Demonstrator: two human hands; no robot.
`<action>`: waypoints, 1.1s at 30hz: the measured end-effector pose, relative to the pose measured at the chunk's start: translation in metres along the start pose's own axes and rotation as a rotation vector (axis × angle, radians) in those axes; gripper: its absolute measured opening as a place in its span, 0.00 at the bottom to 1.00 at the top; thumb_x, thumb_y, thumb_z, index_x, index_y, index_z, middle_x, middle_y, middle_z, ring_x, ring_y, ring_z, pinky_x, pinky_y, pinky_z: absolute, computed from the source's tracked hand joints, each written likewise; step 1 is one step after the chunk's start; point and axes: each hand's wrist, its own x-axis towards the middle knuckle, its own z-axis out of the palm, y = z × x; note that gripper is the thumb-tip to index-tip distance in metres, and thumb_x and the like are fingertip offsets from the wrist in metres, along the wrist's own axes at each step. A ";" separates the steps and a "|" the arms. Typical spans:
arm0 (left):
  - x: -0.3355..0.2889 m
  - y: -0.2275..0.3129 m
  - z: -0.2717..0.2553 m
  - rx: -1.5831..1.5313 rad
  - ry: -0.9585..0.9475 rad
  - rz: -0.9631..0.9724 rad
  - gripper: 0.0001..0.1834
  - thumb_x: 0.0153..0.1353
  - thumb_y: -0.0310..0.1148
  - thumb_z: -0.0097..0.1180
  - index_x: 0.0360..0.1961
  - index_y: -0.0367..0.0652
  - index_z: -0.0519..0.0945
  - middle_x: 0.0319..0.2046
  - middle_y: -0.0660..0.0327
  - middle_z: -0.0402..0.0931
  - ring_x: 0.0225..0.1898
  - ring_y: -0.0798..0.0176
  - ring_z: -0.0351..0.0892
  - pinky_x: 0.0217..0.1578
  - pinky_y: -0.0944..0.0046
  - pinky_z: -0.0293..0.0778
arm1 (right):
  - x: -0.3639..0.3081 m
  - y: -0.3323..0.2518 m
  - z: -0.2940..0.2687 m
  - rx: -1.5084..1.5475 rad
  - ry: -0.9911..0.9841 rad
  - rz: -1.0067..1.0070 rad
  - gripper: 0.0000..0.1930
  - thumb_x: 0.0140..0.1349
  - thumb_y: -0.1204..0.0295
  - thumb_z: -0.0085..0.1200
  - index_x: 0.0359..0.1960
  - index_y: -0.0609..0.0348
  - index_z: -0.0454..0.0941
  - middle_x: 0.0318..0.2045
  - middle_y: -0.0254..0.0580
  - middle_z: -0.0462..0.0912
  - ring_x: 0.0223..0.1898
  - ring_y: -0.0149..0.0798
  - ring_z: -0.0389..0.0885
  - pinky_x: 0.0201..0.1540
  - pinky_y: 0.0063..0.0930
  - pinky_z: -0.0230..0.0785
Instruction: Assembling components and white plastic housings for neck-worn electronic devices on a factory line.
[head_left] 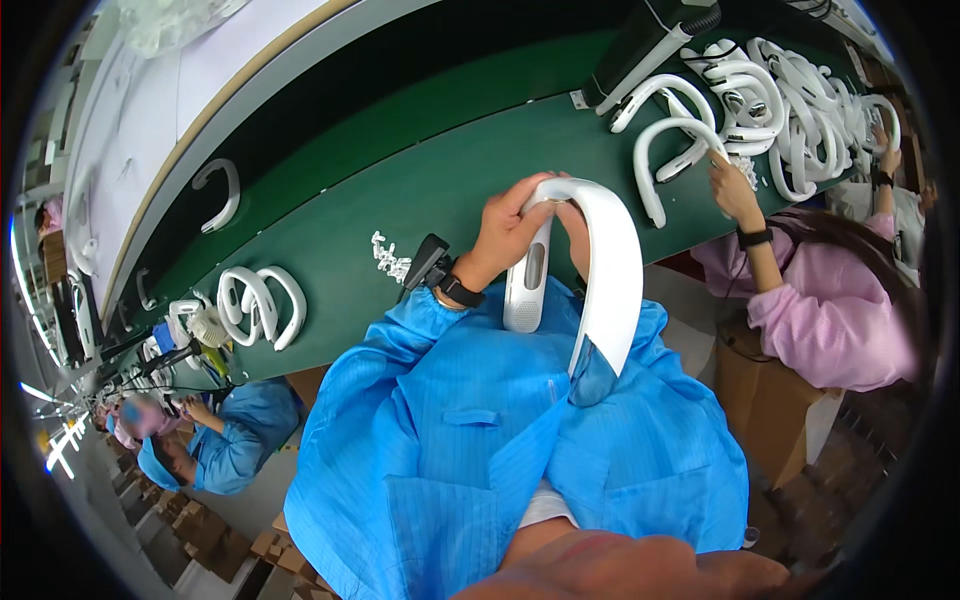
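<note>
One white U-shaped band point(600, 250) sits in both hands: left hand point(505, 232) fingers curl around its top bend, right hand point(572, 222) mostly hidden behind it, grip unclear. Just left of the fingers lie small white clips point(388, 258); two bands point(262, 305) farther left; beyond, a pile point(790, 100)

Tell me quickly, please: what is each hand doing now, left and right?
Left hand: closed on the top of the white U-shaped neck fan.
Right hand: mostly hidden behind the same fan; fingers touch it, grip cannot be told.
</note>
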 end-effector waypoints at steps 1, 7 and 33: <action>0.003 0.001 0.002 -0.009 -0.011 -0.003 0.17 0.61 0.27 0.52 0.51 0.35 0.72 0.46 0.55 0.77 0.44 0.65 0.77 0.45 0.67 0.72 | 0.004 -0.001 -0.005 -0.071 -0.029 -0.042 0.17 0.60 0.80 0.45 0.52 0.68 0.72 0.50 0.50 0.76 0.52 0.42 0.75 0.56 0.28 0.65; 0.012 -0.013 0.012 0.048 0.019 0.105 0.18 0.63 0.30 0.52 0.53 0.36 0.72 0.39 0.59 0.78 0.38 0.69 0.76 0.38 0.70 0.72 | 0.010 0.004 -0.012 0.070 0.023 -0.112 0.14 0.59 0.75 0.55 0.47 0.67 0.75 0.52 0.51 0.75 0.50 0.38 0.75 0.50 0.27 0.69; 0.000 -0.029 0.018 -0.171 0.118 -0.196 0.16 0.64 0.30 0.49 0.51 0.35 0.74 0.36 0.63 0.78 0.36 0.74 0.74 0.36 0.74 0.71 | -0.005 0.040 -0.012 0.096 0.222 0.123 0.11 0.60 0.74 0.52 0.44 0.64 0.75 0.38 0.47 0.78 0.40 0.41 0.77 0.42 0.27 0.69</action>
